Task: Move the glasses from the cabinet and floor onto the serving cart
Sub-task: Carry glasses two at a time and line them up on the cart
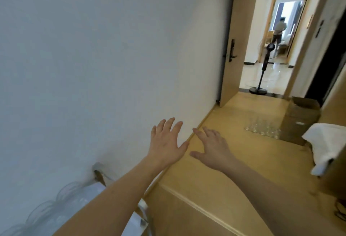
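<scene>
Both hands spread flat, empty: left hand, right hand; glasses on floor ahead.

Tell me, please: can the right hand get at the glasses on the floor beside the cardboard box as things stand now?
Probably not yet. The right hand is open and empty, and nothing blocks the way, but the glasses stand clearly farther ahead beside the cardboard box, so a step forward looks needed.
</scene>
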Action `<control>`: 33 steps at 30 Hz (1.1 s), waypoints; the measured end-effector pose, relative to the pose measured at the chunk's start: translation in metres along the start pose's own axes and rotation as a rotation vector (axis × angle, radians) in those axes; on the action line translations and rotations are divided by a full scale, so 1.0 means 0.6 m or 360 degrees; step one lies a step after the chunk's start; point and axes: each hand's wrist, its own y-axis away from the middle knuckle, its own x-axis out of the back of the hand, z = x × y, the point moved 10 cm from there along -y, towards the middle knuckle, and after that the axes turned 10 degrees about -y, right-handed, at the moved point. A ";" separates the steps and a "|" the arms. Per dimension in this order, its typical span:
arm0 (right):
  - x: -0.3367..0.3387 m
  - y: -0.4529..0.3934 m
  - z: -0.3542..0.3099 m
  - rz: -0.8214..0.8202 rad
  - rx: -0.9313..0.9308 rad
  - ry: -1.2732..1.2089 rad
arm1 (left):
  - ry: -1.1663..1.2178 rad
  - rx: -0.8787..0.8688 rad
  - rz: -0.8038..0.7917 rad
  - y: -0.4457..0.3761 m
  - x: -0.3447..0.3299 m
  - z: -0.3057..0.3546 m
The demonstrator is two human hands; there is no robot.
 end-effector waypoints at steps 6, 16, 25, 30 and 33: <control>0.121 -0.037 0.247 0.0116 -0.0309 0.0039 | 0.0063 -0.0257 -0.0082 -0.188 -0.082 0.220; 0.228 -0.059 0.549 0.0220 -0.0789 0.0103 | 0.0190 -0.0685 -0.0189 -0.381 -0.187 0.498; 0.299 -0.119 0.681 0.0470 -0.1154 0.0134 | 0.0271 -0.1081 -0.0222 -0.562 -0.246 0.634; 0.346 -0.160 0.726 0.0562 -0.1359 0.0193 | 0.0342 -0.1290 -0.0201 -0.656 -0.259 0.698; 0.352 -0.163 0.761 0.0582 -0.1495 0.0191 | 0.0370 -0.1440 -0.0203 -0.690 -0.269 0.753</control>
